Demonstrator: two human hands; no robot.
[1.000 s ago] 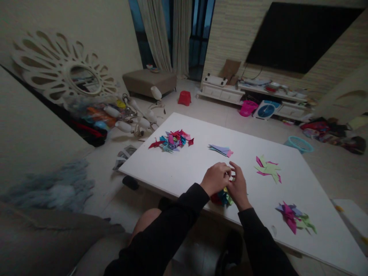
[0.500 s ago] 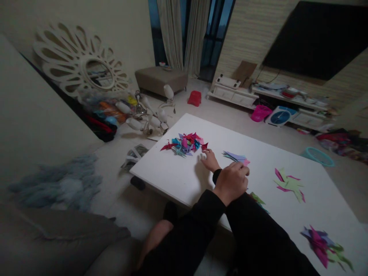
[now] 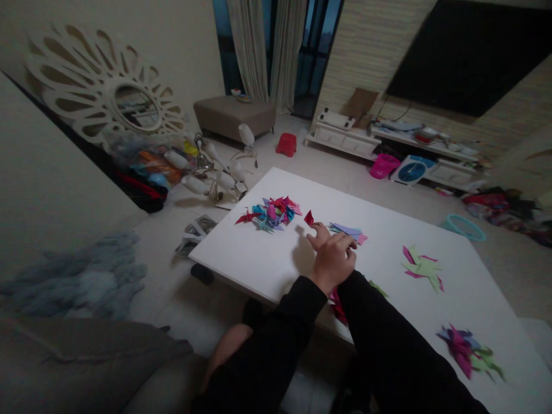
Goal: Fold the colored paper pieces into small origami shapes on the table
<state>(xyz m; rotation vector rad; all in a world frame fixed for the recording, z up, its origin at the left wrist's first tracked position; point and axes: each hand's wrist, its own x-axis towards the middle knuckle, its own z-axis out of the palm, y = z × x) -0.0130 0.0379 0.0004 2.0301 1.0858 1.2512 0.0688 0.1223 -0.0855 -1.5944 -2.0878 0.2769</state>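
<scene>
My right hand (image 3: 318, 237) reaches out across the white table, its wrist passing under my left hand. At its fingertips is a small red folded-paper crane (image 3: 309, 218), standing apart from a pile of colourful paper cranes (image 3: 276, 213). My left hand (image 3: 337, 259) is over my right forearm, with fingers bent and slightly apart and nothing visible in them. Just beyond it lies a stack of purple and pink folded paper (image 3: 348, 232). Red folded paper (image 3: 337, 307) and green paper (image 3: 378, 288) are partly hidden by my right sleeve.
On the right of the table (image 3: 241, 264) lie a green-and-pink paper pinwheel shape (image 3: 422, 267) and a mixed paper cluster (image 3: 468, 351). A chandelier (image 3: 219, 178) stands on the floor beyond the left edge. A red stool (image 3: 286, 144) is farther back.
My right hand has drawn the red crane rightward, away from the pile. My left hand has shifted a little left, and its fingers are less curled. The whole view has shifted slightly.
</scene>
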